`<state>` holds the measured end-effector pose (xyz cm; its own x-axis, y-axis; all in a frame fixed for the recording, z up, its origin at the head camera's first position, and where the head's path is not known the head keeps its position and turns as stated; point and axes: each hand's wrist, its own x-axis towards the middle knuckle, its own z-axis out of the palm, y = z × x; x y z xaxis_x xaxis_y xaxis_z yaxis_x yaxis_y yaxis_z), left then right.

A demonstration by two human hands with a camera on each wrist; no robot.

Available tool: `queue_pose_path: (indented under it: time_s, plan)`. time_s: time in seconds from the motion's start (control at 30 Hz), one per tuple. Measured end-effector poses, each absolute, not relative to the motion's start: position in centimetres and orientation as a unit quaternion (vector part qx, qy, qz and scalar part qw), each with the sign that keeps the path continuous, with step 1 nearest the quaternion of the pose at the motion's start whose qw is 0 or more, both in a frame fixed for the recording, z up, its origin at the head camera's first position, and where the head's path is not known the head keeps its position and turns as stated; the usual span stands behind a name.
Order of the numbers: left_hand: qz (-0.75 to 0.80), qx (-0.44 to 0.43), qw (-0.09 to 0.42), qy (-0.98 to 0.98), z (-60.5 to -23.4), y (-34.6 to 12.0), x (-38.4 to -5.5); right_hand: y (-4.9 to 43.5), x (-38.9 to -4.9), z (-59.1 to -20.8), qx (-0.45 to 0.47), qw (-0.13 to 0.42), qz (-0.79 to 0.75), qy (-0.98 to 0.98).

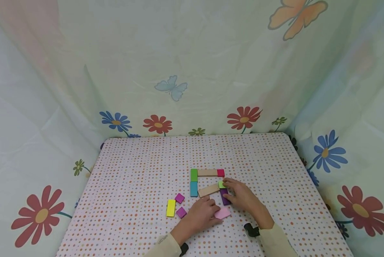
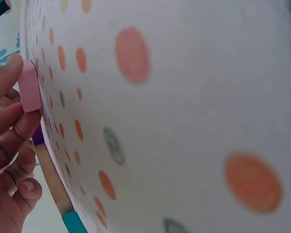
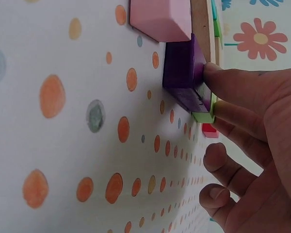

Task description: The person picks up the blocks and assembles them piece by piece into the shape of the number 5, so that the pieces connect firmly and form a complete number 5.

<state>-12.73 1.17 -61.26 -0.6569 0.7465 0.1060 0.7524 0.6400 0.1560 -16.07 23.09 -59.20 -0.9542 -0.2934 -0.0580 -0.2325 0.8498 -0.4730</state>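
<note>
Left hand [image 1: 199, 216] pinches 1 pink block [image 1: 224, 213] | right hand [image 1: 242, 195] touches 1 purple block [image 1: 224, 197], grip unclear | 2 magenta cubes [image 1: 179, 198]

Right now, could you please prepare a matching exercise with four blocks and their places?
1. pink block
2. yellow block
3. red block
4. blue block

A. at the far wooden block's right end
B. held by the left hand
C. on the dark green block's near side
D. left of two magenta blocks

Pairs: 1-B; 2-D; 3-A; 4-C
</note>
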Motion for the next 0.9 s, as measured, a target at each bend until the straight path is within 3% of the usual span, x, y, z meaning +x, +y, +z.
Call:
queue_pose_path:
  time_s: [0.9]
  plan:
    - [-0.107,-0.358,-0.014,-0.928,-61.0,2.4,-11.9,23.2,-16.3,-59.7,-0.134,0.062,-0.225,0.963]
